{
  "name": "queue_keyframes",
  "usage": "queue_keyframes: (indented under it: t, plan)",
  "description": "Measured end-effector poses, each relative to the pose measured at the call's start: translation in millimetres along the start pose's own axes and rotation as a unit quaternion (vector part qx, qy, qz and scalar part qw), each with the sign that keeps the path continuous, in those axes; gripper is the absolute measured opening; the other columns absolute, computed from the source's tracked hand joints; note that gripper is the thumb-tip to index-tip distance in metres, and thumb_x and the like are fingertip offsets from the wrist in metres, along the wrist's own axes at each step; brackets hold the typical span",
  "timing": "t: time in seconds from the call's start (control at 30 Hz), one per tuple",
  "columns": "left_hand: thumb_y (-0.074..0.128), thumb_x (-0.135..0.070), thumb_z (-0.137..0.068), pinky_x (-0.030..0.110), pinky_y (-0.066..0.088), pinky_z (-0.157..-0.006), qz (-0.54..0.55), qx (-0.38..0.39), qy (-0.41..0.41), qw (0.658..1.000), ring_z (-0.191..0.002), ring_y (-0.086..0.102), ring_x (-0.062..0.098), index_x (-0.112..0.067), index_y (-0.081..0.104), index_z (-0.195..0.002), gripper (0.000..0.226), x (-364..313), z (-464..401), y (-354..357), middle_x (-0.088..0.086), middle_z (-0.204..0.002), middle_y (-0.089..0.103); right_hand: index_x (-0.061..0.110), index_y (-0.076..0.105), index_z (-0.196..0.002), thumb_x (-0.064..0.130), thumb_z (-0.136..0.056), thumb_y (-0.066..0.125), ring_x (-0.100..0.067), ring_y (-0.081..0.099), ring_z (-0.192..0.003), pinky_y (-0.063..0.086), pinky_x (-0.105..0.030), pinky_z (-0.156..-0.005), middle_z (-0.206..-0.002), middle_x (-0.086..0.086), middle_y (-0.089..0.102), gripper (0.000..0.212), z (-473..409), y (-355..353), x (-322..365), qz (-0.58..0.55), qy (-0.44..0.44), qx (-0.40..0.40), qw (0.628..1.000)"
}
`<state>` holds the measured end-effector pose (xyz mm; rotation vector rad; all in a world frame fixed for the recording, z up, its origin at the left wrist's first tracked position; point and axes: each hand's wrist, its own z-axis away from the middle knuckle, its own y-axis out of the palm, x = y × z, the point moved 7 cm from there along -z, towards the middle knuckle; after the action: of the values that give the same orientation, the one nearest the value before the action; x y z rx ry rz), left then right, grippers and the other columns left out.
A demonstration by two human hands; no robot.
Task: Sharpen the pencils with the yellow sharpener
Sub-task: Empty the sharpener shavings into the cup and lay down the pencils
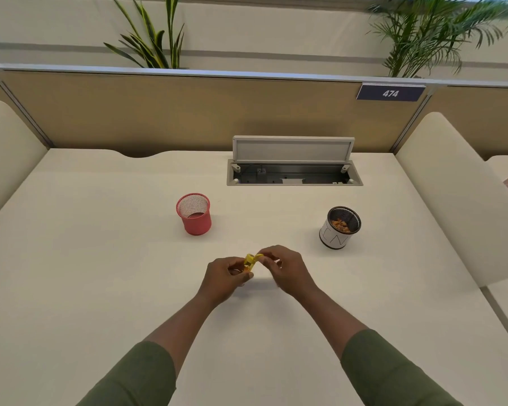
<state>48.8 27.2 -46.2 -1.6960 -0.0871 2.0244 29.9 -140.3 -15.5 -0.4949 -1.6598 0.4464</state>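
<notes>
Both hands are pinching the yellow sharpener (249, 262) above the desk (100, 259). Left hand (226, 278) is gripping its body; right hand (285, 271) is gripping its top.

Matt white desk (100, 259), red wire-mesh cup (194, 213), plastic sharpener (249, 262)

A: What colour is the small plastic sharpener (249, 262)?
B: Yellow. The round mesh cup (194, 213) is coral red.
A: And the other mesh cup (339, 227)?
B: Black mesh, white wrap with dark letters, orange-brown shavings inside. The bench (100, 259) is cream, the sleeves (135, 376) olive green.
</notes>
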Motion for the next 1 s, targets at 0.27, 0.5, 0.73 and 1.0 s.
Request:
queue_keyframes:
  t: [0.27, 0.5, 0.73, 1.0]
  plan:
    - [0.081, -0.014, -0.069, 0.02, 0.052, -0.075, -0.059, 0.018, 0.023, 0.998, -0.082, 0.069, 0.007, -0.018, 0.075, -0.101, 0.033, -7.3, -0.2, -0.9, -0.005, -0.089, 0.074, 0.015, 0.076, -0.101, 0.013, -0.087, 0.069, 0.0, 0.06, -0.08, 0.042, -0.009, -0.072, -0.086, 0.008, 0.066, 0.016, -6.1, 1.0, -3.5, -0.033, 0.06, 0.004, 0.998]
    - [0.081, -0.016, -0.07, 0.017, 0.048, -0.075, -0.063, 0.008, 0.029, 0.998, -0.082, 0.068, 0.006, -0.017, 0.073, -0.104, 0.035, -11.3, 0.2, 3.2, -0.005, -0.089, 0.074, 0.019, 0.076, -0.101, 0.016, -0.089, 0.066, 0.011, 0.061, -0.082, 0.042, -0.004, -0.074, -0.09, 0.011, 0.071, 0.016, -9.2, 1.5, -6.5, -0.044, 0.106, 0.02, 0.993]
    - [0.086, -0.019, -0.063, 0.027, 0.052, -0.072, -0.052, -0.044, 0.029, 0.997, -0.079, 0.066, 0.011, -0.017, 0.076, -0.092, 0.03, -12.2, -0.8, -1.9, -0.003, -0.081, 0.071, 0.02, 0.077, -0.098, 0.027, -0.087, 0.07, 0.004, 0.066, -0.086, 0.048, -0.009, -0.075, -0.093, 0.009, 0.075, 0.015, -8.7, -0.5, -5.6, -0.05, 0.112, 0.032, 0.992]
    - [0.086, -0.015, -0.061, 0.033, 0.055, -0.071, -0.031, -0.055, 0.015, 0.998, -0.078, 0.066, 0.013, -0.014, 0.077, -0.087, 0.028, -10.8, 0.0, 2.8, -0.003, -0.079, 0.069, 0.018, 0.076, -0.102, 0.023, -0.087, 0.07, 0.009, 0.064, -0.084, 0.045, -0.004, -0.074, -0.097, 0.005, 0.075, 0.017, -5.3, 0.6, -10.5, -0.043, 0.123, 0.041, 0.991]
